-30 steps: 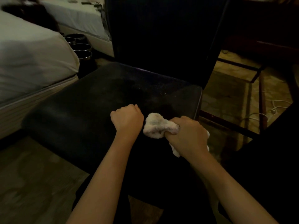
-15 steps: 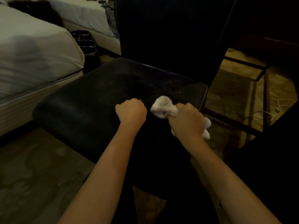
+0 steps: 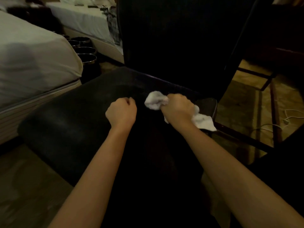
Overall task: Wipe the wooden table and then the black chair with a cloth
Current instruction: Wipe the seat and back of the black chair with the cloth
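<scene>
You're over the black chair (image 3: 79,116), dim room; bed (image 3: 32,63) at left w/ metal bins (image 3: 85,55) beside it, white cable (image 3: 286,119) on the floor at right. Your right hand (image 3: 178,109) grips the bunched white cloth (image 3: 156,101) on the seat near the backrest. Your left hand (image 3: 121,112) is clenched, holding nothing, just beside it. Backrest is too dark to make out.
</scene>
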Action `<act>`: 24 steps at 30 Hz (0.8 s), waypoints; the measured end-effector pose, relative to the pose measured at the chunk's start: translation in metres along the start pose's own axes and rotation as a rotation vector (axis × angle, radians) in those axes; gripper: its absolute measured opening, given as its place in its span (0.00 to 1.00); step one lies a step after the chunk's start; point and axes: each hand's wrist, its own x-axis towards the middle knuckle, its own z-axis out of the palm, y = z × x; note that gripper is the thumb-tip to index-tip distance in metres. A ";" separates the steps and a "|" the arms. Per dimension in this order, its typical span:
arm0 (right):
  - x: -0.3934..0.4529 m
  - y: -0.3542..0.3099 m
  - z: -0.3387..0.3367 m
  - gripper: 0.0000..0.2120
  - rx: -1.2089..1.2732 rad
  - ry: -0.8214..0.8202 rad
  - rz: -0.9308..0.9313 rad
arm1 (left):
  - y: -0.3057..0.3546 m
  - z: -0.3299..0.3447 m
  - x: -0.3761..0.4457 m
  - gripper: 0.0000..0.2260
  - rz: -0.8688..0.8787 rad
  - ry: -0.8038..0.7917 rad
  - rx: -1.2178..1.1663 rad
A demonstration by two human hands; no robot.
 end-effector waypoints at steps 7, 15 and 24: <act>-0.020 -0.004 0.009 0.09 -0.020 0.062 -0.032 | 0.009 0.002 0.000 0.16 0.005 -0.134 0.255; -0.042 -0.005 0.002 0.08 0.029 0.007 -0.084 | 0.008 0.001 0.016 0.17 0.004 -0.079 0.200; 0.012 -0.037 0.011 0.06 -0.035 -0.075 0.012 | 0.006 -0.001 0.007 0.17 0.035 0.022 -0.101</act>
